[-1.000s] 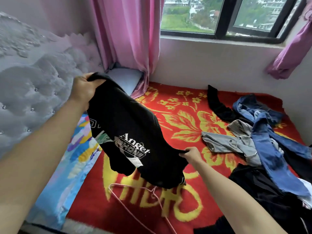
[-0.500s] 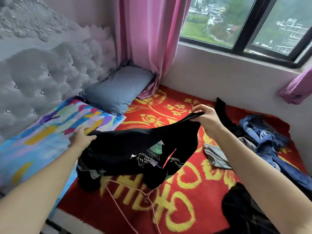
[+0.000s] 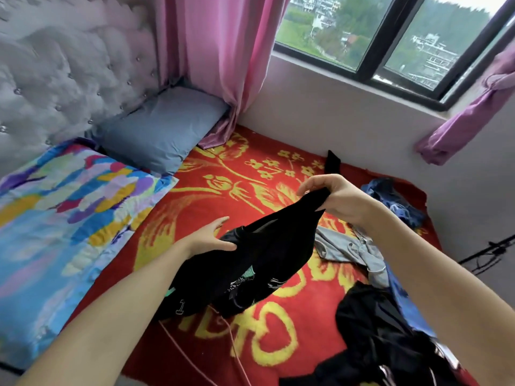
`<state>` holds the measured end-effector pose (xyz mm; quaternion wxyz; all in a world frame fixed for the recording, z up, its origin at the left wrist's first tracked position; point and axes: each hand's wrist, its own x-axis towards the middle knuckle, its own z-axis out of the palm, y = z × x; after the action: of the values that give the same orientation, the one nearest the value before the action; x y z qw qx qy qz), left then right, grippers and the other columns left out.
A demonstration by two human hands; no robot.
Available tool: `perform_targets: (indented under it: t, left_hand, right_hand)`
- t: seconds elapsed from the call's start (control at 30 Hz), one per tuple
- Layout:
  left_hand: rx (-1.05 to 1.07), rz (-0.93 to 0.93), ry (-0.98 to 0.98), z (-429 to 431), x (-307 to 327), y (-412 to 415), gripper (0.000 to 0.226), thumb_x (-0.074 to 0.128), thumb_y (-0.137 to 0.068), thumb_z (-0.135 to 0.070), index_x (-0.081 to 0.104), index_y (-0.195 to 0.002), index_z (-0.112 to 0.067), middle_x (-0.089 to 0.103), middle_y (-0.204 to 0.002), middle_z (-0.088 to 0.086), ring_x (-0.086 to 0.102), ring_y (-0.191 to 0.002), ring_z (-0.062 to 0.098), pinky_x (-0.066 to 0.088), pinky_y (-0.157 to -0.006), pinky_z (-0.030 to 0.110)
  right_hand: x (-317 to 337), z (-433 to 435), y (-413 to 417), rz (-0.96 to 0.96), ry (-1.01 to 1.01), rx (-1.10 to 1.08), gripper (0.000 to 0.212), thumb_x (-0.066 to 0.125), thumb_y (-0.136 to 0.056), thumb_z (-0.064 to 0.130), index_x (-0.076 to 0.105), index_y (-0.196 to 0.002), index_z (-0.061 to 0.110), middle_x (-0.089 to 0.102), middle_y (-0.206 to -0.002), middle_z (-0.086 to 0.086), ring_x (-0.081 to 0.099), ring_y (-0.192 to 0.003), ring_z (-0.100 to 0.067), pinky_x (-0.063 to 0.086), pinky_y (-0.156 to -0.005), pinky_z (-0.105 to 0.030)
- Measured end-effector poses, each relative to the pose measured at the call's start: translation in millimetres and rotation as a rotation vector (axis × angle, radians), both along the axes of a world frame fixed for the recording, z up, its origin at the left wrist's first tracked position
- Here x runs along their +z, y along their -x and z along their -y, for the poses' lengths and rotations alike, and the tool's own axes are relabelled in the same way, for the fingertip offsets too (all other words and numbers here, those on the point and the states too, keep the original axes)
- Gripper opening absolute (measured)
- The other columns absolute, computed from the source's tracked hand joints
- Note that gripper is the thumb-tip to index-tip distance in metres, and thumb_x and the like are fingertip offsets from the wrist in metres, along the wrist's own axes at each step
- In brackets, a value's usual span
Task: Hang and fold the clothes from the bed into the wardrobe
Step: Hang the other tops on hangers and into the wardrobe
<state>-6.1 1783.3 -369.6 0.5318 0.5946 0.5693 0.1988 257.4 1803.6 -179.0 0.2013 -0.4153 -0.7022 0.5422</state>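
Note:
A black printed T-shirt (image 3: 250,271) hangs above the red and yellow blanket (image 3: 217,196). My right hand (image 3: 334,199) pinches one bunched end of it, raised over the middle of the bed. My left hand (image 3: 209,240) holds the shirt's lower left edge with the thumb on the cloth and the fingers stretched forward. A thin pink wire hanger (image 3: 231,346) lies on the blanket under the shirt, partly hidden. More clothes lie at the right: a grey garment (image 3: 348,249), blue garments (image 3: 395,201) and a black heap (image 3: 384,338).
A grey-blue pillow (image 3: 164,135) and a many-coloured pillow (image 3: 55,218) lie against the tufted headboard (image 3: 64,73) at the left. Pink curtains (image 3: 217,51) hang by the window (image 3: 376,37). The wall runs along the bed's far side.
My left hand has dropped from high on the left and moved in toward the middle. My right hand rose with the shirt's other end, and the shirt now hangs bunched between them.

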Motion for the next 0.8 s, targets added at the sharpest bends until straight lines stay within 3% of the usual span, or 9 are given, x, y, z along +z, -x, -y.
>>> perform_targets:
  t: [0.2,0.27,0.33,0.4,0.5,0.6,0.67,0.7,0.8]
  left_hand:
    - [-0.112,0.239,0.209,-18.4,15.8,-17.1,0.128,0.083,-0.044,-0.060,0.016,-0.149,-0.029,0.031,-0.149,0.001,0.032,-0.136,0.021,0.028,-0.104,0.031]
    - [-0.094,0.202,0.263,-24.1,11.9,-26.5,0.096,0.075,-0.070,-0.051,0.023,-0.147,-0.029,0.030,-0.149,0.002,0.029,-0.138,0.023,0.025,-0.107,0.037]
    - [-0.096,0.168,0.288,-28.4,7.3,-33.7,0.059,0.064,-0.088,-0.029,0.038,-0.141,-0.025,0.037,-0.142,0.003,0.035,-0.133,0.024,0.030,-0.103,0.039]
    - [-0.179,0.123,0.266,-30.3,8.0,-42.3,0.027,0.062,-0.088,-0.015,0.062,-0.115,-0.017,0.058,-0.119,0.007,0.058,-0.107,0.023,0.044,-0.085,0.033]
    - [-0.151,0.194,0.170,-32.9,23.9,-43.5,0.008,0.063,-0.084,-0.001,0.069,-0.084,-0.006,0.068,-0.078,0.010,0.066,-0.071,0.019,0.051,-0.062,0.023]
    - [0.042,0.422,0.095,-47.7,50.5,-15.0,0.017,0.069,-0.072,0.010,0.060,-0.079,-0.002,0.063,-0.074,0.012,0.065,-0.058,0.011,0.049,-0.051,0.016]
    - [0.090,0.499,0.013,-60.6,75.7,10.7,0.026,0.073,-0.061,0.015,0.064,-0.070,-0.008,0.065,-0.071,0.009,0.065,-0.057,0.010,0.051,-0.053,0.017]
    - [0.093,0.475,-0.054,-67.6,90.4,21.7,0.031,0.076,-0.054,0.015,0.067,-0.063,-0.014,0.066,-0.065,0.005,0.064,-0.055,0.008,0.051,-0.053,0.015]
    - [0.092,0.299,-0.285,-87.1,138.7,45.4,0.032,0.063,-0.072,0.021,0.063,-0.068,-0.010,0.064,-0.054,-0.006,0.058,-0.050,0.000,0.046,-0.053,0.009]
  right_hand:
    - [16.2,5.8,-26.7,-0.069,0.054,0.011,0.042,0.063,-0.063,-0.021,0.075,-0.066,0.019,0.064,-0.062,0.006,0.060,-0.054,-0.004,0.048,-0.054,-0.016]
    - [20.1,8.0,-34.8,-0.121,0.071,0.009,0.031,0.073,-0.058,-0.014,0.074,-0.066,0.016,0.064,-0.061,0.004,0.060,-0.053,-0.006,0.049,-0.052,-0.016]
    - [24.1,9.6,-40.1,-0.175,0.108,0.035,0.027,0.089,-0.047,0.009,0.073,-0.068,0.014,0.064,-0.063,0.002,0.061,-0.055,-0.008,0.049,-0.053,-0.018]
    - [27.1,10.3,-44.9,-0.167,0.134,0.045,0.037,0.093,-0.040,0.025,0.073,-0.069,0.014,0.064,-0.066,0.001,0.062,-0.057,-0.009,0.050,-0.054,-0.019]
    - [30.1,8.1,-57.4,-0.114,0.080,-0.029,0.029,0.088,-0.044,0.004,0.073,-0.066,0.014,0.064,-0.064,0.002,0.061,-0.056,-0.007,0.050,-0.054,-0.017]
    - [27.8,3.0,-77.7,-0.108,0.015,-0.261,0.047,0.055,-0.065,-0.028,0.073,-0.061,0.015,0.061,-0.057,0.003,0.059,-0.052,-0.005,0.048,-0.053,-0.015]
    - [24.6,-2.2,-86.8,-0.138,0.008,-0.378,0.057,0.046,-0.071,-0.032,0.074,-0.062,0.017,0.062,-0.056,0.003,0.060,-0.052,-0.006,0.050,-0.054,-0.015]
    - [22.6,-6.3,-88.1,-0.152,0.004,-0.418,0.056,0.046,-0.072,-0.031,0.075,-0.063,0.017,0.064,-0.057,0.002,0.062,-0.053,-0.006,0.051,-0.055,-0.015]
    - [22.9,-20.2,-76.8,-0.157,-0.037,-0.490,0.055,0.049,-0.072,-0.029,0.076,-0.064,0.018,0.067,-0.060,0.003,0.064,-0.056,-0.007,0.053,-0.058,-0.016]
